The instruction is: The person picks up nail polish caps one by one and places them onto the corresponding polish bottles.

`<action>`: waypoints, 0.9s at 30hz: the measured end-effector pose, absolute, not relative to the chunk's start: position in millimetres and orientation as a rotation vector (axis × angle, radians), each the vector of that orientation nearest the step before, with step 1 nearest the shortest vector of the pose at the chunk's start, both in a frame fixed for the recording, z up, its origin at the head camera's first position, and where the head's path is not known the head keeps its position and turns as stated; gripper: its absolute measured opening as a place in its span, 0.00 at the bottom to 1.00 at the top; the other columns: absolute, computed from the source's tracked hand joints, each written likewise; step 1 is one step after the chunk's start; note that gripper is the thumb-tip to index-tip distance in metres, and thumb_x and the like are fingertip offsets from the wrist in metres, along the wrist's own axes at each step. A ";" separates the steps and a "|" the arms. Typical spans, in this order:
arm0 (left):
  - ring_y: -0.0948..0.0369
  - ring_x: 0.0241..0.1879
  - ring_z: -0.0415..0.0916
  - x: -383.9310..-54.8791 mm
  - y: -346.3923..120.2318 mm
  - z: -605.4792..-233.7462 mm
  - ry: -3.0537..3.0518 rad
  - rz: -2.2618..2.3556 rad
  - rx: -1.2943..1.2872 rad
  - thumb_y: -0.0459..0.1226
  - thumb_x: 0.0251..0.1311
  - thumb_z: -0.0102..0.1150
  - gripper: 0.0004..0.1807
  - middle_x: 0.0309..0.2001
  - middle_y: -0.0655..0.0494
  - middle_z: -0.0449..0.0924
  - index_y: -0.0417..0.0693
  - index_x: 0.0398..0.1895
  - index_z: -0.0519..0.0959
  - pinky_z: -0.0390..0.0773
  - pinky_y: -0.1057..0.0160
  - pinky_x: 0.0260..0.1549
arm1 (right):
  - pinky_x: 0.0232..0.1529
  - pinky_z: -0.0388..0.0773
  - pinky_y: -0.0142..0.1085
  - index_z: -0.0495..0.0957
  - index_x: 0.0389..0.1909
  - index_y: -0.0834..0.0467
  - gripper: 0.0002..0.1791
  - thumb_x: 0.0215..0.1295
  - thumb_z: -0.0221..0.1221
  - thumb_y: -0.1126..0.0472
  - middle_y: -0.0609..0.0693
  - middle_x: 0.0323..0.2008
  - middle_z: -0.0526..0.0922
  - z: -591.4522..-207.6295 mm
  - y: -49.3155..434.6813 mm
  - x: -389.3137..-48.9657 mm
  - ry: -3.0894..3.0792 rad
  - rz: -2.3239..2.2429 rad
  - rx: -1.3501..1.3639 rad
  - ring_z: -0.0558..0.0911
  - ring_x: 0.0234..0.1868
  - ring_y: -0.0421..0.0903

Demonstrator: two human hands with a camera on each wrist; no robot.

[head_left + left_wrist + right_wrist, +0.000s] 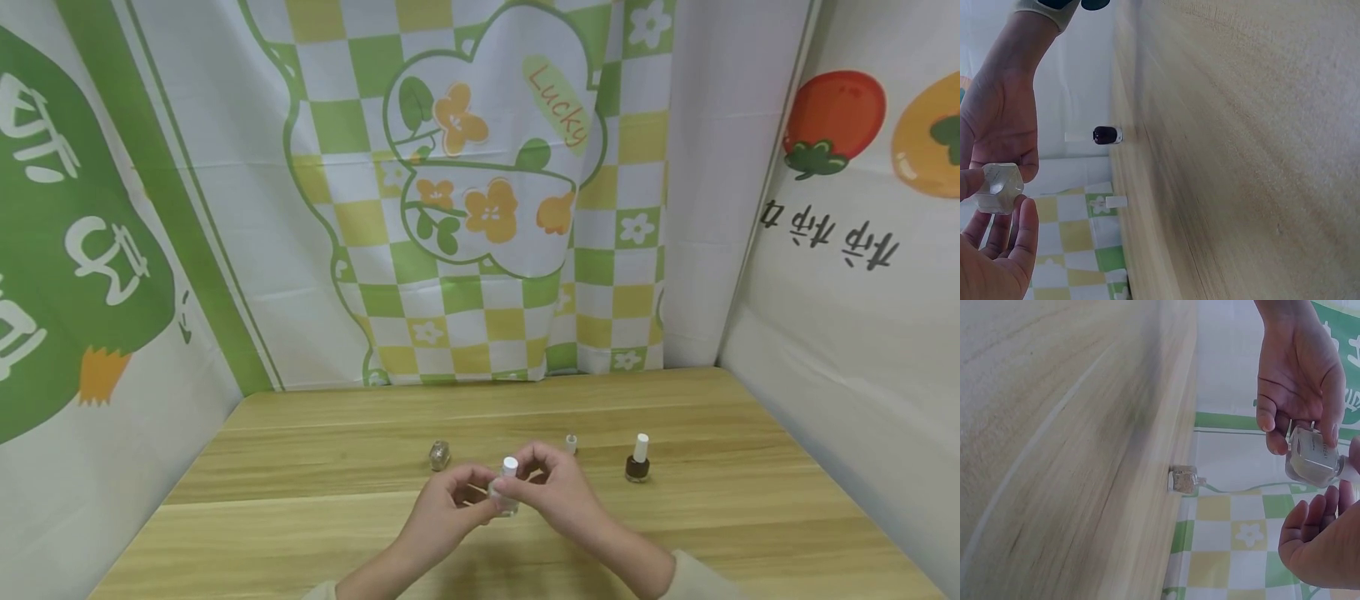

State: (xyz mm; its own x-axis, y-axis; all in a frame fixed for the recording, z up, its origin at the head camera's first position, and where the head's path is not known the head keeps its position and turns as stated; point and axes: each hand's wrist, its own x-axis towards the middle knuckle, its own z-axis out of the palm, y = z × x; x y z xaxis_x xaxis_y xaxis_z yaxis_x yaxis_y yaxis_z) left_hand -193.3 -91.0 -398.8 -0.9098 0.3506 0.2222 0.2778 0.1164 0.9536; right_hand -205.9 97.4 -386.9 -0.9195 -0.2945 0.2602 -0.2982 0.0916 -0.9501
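Over the front middle of the table, both hands meet at a small nail polish bottle (pixel 1314 456), clear-walled and pale, with a white cap (pixel 510 466). My left hand (pixel 444 510) grips the glass body between thumb and fingers. From the other side my right hand (pixel 561 492) pinches the white cap, its other fingers curved beside the bottle. In the head view the bottle stands roughly upright, its cap on top; fingers cover part of the glass. The left wrist view shows the bottle's faceted base (pixel 1002 187) between the two hands.
Behind the left hand stands an uncapped glitter polish bottle (pixel 439 455). A loose white cap (pixel 572 443) stands beyond the right hand. Farther right is a dark polish bottle (pixel 637 467) with its white cap on. Printed cloth (pixel 465 325) hangs along the wooden table's (pixel 315 433) back edge.
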 end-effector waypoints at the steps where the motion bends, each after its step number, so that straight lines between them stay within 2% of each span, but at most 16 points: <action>1: 0.60 0.34 0.80 -193.4 -91.0 -399.0 2.304 1.946 0.646 0.35 0.59 0.66 0.12 0.42 0.50 0.80 0.40 0.45 0.80 0.80 0.65 0.33 | 0.34 0.78 0.33 0.75 0.33 0.65 0.14 0.55 0.70 0.62 0.51 0.32 0.77 -387.2 97.0 -205.8 -2.323 2.022 0.619 0.76 0.35 0.46; 12: 0.60 0.33 0.79 -194.1 -90.9 -400.5 2.321 1.928 0.650 0.36 0.59 0.66 0.13 0.41 0.51 0.80 0.40 0.46 0.80 0.79 0.65 0.33 | 0.35 0.78 0.33 0.74 0.33 0.63 0.16 0.55 0.71 0.60 0.52 0.33 0.77 -387.6 98.1 -206.6 -2.357 2.031 0.592 0.76 0.35 0.47; 22: 0.61 0.33 0.79 -193.0 -91.2 -398.1 2.302 1.936 0.660 0.35 0.59 0.66 0.13 0.40 0.52 0.80 0.40 0.45 0.80 0.79 0.65 0.33 | 0.37 0.79 0.35 0.77 0.43 0.66 0.16 0.58 0.67 0.62 0.53 0.36 0.79 -382.4 106.3 -210.9 -2.378 2.032 0.795 0.77 0.37 0.48; 27: 0.60 0.34 0.79 -192.8 -91.0 -397.8 2.283 1.937 0.662 0.35 0.59 0.66 0.13 0.41 0.50 0.80 0.39 0.45 0.80 0.79 0.66 0.32 | 0.36 0.80 0.36 0.78 0.43 0.65 0.14 0.59 0.67 0.62 0.54 0.36 0.79 -382.5 107.8 -211.5 -2.377 2.053 0.846 0.78 0.34 0.47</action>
